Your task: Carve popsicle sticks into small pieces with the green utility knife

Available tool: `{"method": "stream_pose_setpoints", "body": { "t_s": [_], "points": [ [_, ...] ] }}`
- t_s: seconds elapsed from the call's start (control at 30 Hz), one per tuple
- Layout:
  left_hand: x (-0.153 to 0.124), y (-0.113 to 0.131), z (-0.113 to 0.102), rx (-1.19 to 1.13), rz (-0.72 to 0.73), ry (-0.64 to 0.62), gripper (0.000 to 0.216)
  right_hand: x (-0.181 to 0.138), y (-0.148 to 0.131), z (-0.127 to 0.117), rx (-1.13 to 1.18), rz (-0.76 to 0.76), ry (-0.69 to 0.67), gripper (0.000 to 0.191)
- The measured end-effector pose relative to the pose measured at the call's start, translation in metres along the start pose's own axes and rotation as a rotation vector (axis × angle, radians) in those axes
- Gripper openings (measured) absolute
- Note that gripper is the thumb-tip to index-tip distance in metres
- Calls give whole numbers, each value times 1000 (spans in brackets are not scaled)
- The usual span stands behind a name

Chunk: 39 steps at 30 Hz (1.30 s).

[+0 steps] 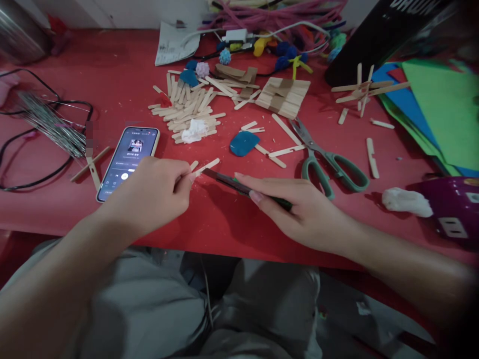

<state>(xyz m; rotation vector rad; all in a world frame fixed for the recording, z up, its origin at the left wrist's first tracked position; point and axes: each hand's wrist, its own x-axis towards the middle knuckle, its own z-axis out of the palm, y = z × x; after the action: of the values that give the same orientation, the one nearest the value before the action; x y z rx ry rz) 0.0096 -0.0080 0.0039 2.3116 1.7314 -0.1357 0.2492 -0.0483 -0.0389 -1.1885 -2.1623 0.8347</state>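
My left hand (159, 184) is closed around a small wooden craft stick (208, 167), whose free end juts out to the right past the fingertips. In my right hand (295, 204) is a utility knife (245, 187) with a dark body and a bit of green. Its blade end meets the stick, or lies very close to it, just beside my left fingertips. A blue rounded piece (244, 143) lies beyond the knife, partly over another stick. Notched sticks (287, 151) rest near it, next to scissors with green handles (318, 157).
A lit phone (129, 154) lies beside my left forearm. Behind are a pile of craft sticks (194, 104) and a flat stick panel (283, 96). Wires (56, 122) lie at left; coloured paper (437, 109), a black cylinder (377, 40) and a purple object (451, 202) are at right.
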Motion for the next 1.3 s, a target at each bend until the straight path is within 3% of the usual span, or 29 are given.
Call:
{"method": "stream_pose_setpoints", "body": {
  "t_s": [1.3],
  "points": [
    [0,0,1,9,8,10,30,1,-3,0,1,7,31,43]
  ]
}}
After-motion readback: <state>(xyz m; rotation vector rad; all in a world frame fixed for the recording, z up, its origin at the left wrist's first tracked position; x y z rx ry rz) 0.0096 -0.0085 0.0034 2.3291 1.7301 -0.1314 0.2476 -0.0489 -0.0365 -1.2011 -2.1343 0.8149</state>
